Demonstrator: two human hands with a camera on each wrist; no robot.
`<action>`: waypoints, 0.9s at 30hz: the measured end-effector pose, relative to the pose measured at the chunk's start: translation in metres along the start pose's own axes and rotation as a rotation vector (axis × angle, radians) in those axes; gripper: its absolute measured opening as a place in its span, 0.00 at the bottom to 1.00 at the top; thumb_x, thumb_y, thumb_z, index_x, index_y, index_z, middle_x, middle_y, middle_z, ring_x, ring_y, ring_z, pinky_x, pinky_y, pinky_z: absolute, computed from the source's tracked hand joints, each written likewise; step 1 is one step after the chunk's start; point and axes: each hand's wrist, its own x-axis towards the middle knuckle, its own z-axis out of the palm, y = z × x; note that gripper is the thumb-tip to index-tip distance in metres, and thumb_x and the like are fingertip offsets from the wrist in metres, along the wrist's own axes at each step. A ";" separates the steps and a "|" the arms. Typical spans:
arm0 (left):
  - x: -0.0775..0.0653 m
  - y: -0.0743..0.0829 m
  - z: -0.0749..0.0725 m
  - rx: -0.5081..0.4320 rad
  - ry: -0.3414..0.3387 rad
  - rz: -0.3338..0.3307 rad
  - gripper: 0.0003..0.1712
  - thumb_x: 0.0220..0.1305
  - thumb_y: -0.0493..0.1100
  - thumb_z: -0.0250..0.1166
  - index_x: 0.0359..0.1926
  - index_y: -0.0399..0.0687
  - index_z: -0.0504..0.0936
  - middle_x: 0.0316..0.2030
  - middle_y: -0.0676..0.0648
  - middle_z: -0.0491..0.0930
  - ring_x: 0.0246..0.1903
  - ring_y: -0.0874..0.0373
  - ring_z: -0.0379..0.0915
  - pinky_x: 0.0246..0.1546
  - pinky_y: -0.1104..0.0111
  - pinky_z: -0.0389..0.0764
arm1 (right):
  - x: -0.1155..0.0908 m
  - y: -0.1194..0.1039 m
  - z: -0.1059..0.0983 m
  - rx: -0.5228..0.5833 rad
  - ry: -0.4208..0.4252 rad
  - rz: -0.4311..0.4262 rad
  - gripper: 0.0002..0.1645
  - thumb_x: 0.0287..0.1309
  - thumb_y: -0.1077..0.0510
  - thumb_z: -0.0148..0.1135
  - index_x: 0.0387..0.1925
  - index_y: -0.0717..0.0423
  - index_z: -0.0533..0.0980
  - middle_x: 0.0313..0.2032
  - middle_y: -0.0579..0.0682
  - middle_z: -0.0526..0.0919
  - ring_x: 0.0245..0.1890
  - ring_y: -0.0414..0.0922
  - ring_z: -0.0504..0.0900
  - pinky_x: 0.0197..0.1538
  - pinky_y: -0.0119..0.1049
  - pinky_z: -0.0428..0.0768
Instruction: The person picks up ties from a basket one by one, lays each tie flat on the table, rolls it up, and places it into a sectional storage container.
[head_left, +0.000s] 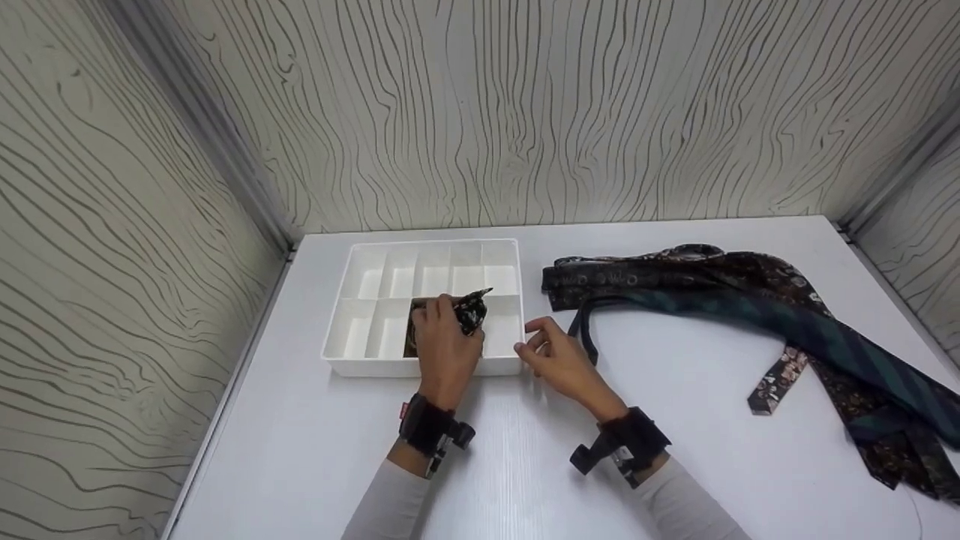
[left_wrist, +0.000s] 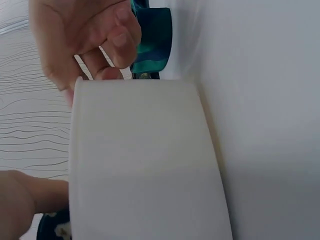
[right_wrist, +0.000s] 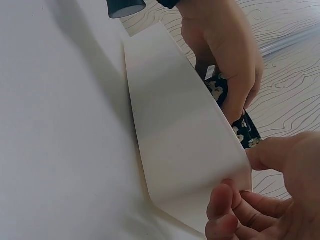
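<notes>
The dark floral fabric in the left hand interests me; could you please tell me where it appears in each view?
Head: dark floral fabric, just below centre, in the left hand.
Left wrist: dark floral fabric, lower left, beside the rim of the white tray.
Right wrist: dark floral fabric, right of centre, beyond the tray's rim.
Shared landmark: the white tray.

Left hand hides part of floral cloth; head view cuts off green tie at 4 o'clock, sleeves at 5, 7.

Wood-grain panels stand behind and beside a white table.
</notes>
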 end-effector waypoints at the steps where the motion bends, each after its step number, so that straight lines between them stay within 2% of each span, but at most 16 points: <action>1: 0.000 0.000 0.000 0.015 -0.006 -0.003 0.26 0.53 0.38 0.77 0.52 0.36 0.79 0.47 0.37 0.82 0.48 0.39 0.71 0.49 0.50 0.76 | 0.000 -0.001 0.000 -0.002 -0.007 -0.003 0.26 0.71 0.54 0.67 0.62 0.63 0.74 0.39 0.52 0.86 0.26 0.37 0.80 0.31 0.31 0.77; 5: 0.001 0.000 -0.007 0.012 -0.085 -0.016 0.27 0.55 0.40 0.77 0.53 0.32 0.79 0.46 0.34 0.83 0.48 0.38 0.70 0.50 0.50 0.75 | -0.001 -0.002 0.000 0.007 -0.020 -0.005 0.27 0.71 0.53 0.68 0.63 0.63 0.73 0.40 0.53 0.86 0.26 0.38 0.80 0.31 0.31 0.76; 10: 0.002 0.001 -0.018 -0.019 -0.188 -0.027 0.31 0.60 0.46 0.77 0.56 0.27 0.81 0.52 0.30 0.79 0.51 0.37 0.72 0.50 0.49 0.79 | -0.001 -0.003 0.000 0.033 -0.018 0.015 0.27 0.70 0.54 0.68 0.63 0.64 0.73 0.39 0.52 0.85 0.26 0.38 0.80 0.31 0.31 0.75; 14: 0.004 0.000 -0.017 0.050 -0.186 0.000 0.22 0.61 0.44 0.76 0.47 0.27 0.88 0.50 0.31 0.79 0.48 0.38 0.70 0.49 0.49 0.78 | 0.000 -0.003 -0.001 0.030 -0.033 0.003 0.27 0.71 0.54 0.67 0.63 0.64 0.72 0.40 0.53 0.85 0.26 0.38 0.79 0.31 0.31 0.75; 17: 0.006 0.000 -0.015 0.080 -0.188 0.009 0.19 0.60 0.44 0.78 0.41 0.28 0.90 0.48 0.31 0.81 0.46 0.38 0.70 0.48 0.48 0.76 | -0.001 0.000 -0.004 -0.006 -0.037 -0.020 0.26 0.72 0.52 0.67 0.63 0.63 0.74 0.40 0.53 0.85 0.28 0.39 0.79 0.32 0.31 0.75; 19: 0.006 0.000 -0.015 0.043 -0.213 -0.011 0.20 0.61 0.43 0.78 0.44 0.28 0.89 0.51 0.30 0.79 0.47 0.38 0.71 0.49 0.48 0.77 | -0.003 0.003 -0.008 -0.072 0.013 -0.033 0.26 0.74 0.50 0.66 0.63 0.62 0.75 0.40 0.52 0.84 0.29 0.39 0.77 0.32 0.32 0.74; 22: 0.004 -0.001 -0.019 -0.064 -0.249 -0.043 0.25 0.65 0.42 0.76 0.56 0.27 0.85 0.56 0.30 0.74 0.52 0.38 0.72 0.54 0.47 0.79 | -0.008 0.012 -0.016 -0.281 0.171 -0.054 0.31 0.70 0.47 0.70 0.62 0.63 0.76 0.44 0.56 0.81 0.38 0.48 0.79 0.40 0.40 0.77; 25: -0.002 -0.002 -0.025 -0.135 -0.215 -0.024 0.27 0.67 0.40 0.74 0.62 0.29 0.81 0.56 0.33 0.72 0.53 0.42 0.74 0.55 0.51 0.81 | -0.014 0.025 -0.025 -0.461 0.270 -0.014 0.40 0.62 0.48 0.76 0.66 0.67 0.72 0.51 0.63 0.76 0.49 0.58 0.77 0.48 0.51 0.79; 27: -0.011 -0.001 -0.028 -0.159 -0.174 0.023 0.21 0.68 0.37 0.72 0.59 0.32 0.83 0.53 0.37 0.75 0.50 0.47 0.77 0.51 0.57 0.83 | -0.018 0.033 -0.030 -0.480 0.263 0.009 0.41 0.60 0.54 0.76 0.68 0.70 0.69 0.55 0.68 0.76 0.55 0.63 0.78 0.54 0.57 0.80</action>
